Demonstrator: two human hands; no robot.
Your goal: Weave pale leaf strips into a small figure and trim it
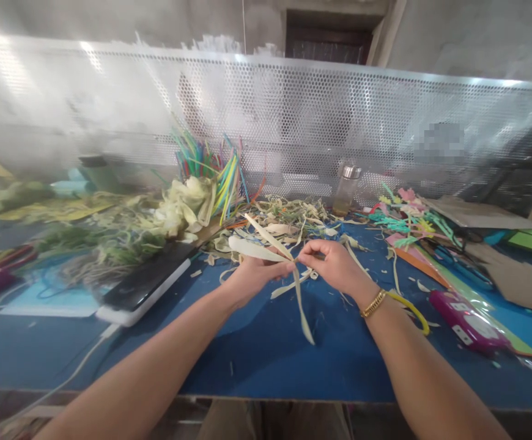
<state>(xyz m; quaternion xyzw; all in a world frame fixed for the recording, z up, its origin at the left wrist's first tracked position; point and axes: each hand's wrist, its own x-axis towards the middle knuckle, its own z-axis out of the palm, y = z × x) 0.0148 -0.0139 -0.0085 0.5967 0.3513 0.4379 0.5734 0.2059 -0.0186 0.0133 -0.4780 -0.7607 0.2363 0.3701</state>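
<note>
Above the blue table [257, 366], my left hand [259, 275] is closed on several pale, flat husk-like strips [259, 249]. They fan out from its fingertips, and one longer strip hangs down toward the tabletop. The fingers of my right hand [332, 263] are pinched together right beside the point where the strips cross. Whatever sits between those fingertips is too small to make out. A gold band [373, 303] circles the right wrist. Loose strips and scraps [288, 214] lie heaped just behind both hands.
A dark tablet-like device [149, 284] with a cable lies left, near bundled coloured stems [229, 177]. Behind stands a glass bottle [346, 189] against a perforated metal panel [316, 116]. Rightward are a magenta device [468, 321], a yellow ring [413, 308] and cut coloured pieces [413, 217].
</note>
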